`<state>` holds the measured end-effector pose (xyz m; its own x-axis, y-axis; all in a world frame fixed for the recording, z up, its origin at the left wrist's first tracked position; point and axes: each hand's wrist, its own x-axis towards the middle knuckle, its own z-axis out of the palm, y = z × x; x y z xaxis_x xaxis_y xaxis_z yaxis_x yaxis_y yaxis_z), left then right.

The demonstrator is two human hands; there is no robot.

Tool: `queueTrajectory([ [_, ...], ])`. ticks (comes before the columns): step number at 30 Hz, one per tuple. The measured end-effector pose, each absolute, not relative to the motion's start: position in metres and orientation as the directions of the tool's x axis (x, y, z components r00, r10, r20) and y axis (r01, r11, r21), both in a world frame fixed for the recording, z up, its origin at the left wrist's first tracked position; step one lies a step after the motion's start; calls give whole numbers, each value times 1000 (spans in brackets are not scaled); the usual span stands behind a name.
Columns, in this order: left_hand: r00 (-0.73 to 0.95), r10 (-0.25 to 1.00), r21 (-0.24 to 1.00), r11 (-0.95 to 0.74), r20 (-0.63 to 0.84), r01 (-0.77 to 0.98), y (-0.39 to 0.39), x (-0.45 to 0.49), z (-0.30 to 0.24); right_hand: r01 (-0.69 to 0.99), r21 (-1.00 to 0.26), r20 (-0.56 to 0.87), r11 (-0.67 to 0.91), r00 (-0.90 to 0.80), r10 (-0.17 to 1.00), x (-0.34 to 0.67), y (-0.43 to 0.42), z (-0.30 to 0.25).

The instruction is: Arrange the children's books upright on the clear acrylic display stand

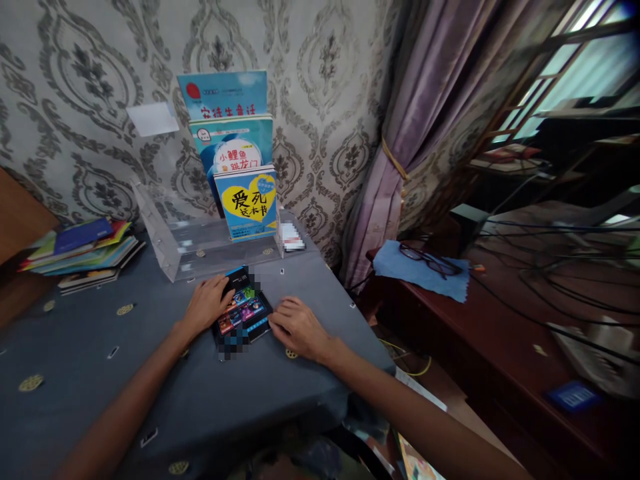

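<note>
A dark book (243,308) with rows of colourful pictures on its cover lies at a slant on the table. My left hand (207,305) is over its left edge, fingers bent and thumb reaching onto the cover, gripping that side. At the right edge, my right hand (299,328) has its fingers curled and pressed together against the book's side. Parts of the cover are blurred out. Just behind stands a clear plastic book rack (173,257). Its right side holds upright books in steps: a blue and yellow one (250,207), a teal one (205,143) and a taller blue one (225,87).
A pile of thin books (83,247) lies at the table's left. A small white pack (291,237) sits right of the rack. Beyond the table's right edge, a red-brown desk (500,347) holds glasses (433,260) on a blue cloth (390,263), plus tangled cables (565,267).
</note>
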<state>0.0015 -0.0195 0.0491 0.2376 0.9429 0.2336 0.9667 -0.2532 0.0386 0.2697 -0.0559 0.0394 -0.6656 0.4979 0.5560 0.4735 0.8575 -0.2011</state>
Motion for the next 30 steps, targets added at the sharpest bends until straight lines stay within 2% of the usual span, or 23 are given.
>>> queueTrajectory([
  [17,393,887,92,-425,243,901,23,20,37,471,-220,554,854,-661,507,269,-53,38],
  [30,537,817,164,-571,209,804,-6,26,43,453,-285,562,845,-635,530,269,-52,38],
])
